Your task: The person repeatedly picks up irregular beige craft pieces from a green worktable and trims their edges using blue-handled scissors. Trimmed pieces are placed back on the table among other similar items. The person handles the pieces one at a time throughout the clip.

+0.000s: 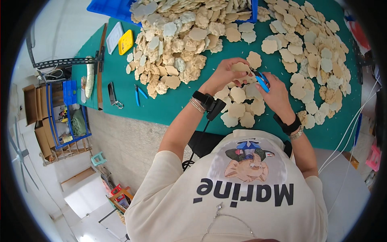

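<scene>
My left hand [226,75] is closed around a flat beige piece with a scalloped edge [240,67], holding it up over the table. In my right hand [278,96] is a pair of blue-handled nippers [263,82], whose jaws meet the right edge of that piece; my fingers partly hide the contact. Beneath both hands lies a small group of similar pieces [237,95], beige and pale green. Another beige piece [253,59] rests just beyond the hands.
A large heap of knobbly pieces [177,50] spills from a blue bin [115,7]; more flat pieces [314,60] spread at the right. Spare blue-handled nippers [138,96], a phone [111,93], a yellow tray [125,42] and a white tray [114,37] lie leftward. White cables [350,121] hang at the right edge.
</scene>
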### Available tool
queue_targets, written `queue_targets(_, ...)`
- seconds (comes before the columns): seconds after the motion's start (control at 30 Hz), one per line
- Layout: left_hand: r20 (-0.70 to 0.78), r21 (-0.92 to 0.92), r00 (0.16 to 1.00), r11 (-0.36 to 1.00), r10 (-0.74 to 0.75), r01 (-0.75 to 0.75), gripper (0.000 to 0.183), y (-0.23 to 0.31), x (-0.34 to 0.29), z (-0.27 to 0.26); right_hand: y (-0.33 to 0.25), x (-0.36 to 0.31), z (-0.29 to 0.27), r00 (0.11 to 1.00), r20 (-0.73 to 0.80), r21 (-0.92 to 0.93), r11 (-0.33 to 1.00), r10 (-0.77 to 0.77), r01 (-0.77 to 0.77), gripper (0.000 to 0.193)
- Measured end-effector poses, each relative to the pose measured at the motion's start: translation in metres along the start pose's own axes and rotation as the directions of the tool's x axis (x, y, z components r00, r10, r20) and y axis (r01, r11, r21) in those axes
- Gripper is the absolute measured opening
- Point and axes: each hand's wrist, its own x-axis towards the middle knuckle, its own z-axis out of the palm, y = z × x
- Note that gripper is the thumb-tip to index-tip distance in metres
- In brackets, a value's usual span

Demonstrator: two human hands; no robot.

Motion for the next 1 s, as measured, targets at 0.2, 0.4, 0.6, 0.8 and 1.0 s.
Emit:
queue_targets(0.2,-0.011,-0.012,1.0,1.0,-0.016,0.016,0.025,0.001,-0.004,0.0,-0.004,-0.001,0.002,1.0,-0.004,-0.052,0.998,-0.029,0.029,0.039)
queue_targets(0.4,0.003,-0.016,1.0,1.0,-0.022,0.022,0.025,-0.001,-0.002,-0.004,-0.005,0.0,0.001,1.0,0.002,-0.104,0.994,-0.022,0.022,0.036)
queue_targets(0.6,0.003,-0.006,0.999,0.999,-0.044,0.044,0.026,-0.003,0.003,-0.004,0.001,0.004,0.003,1.0,0.013,-0.097,0.995,-0.002,0.003,0.033)
queue_targets(0.8,0.02,-0.026,0.996,0.995,-0.091,0.092,0.025,-0.002,0.015,-0.005,0.012,0.01,0.005,1.0,0.01,0.008,1.0,0.021,-0.021,0.024)
queue_targets(1.0,0.003,-0.044,0.987,0.986,-0.16,0.16,0.026,-0.005,0.032,-0.004,0.026,0.02,0.002,0.982,0.07,0.069,0.981,0.176,-0.18,0.034)
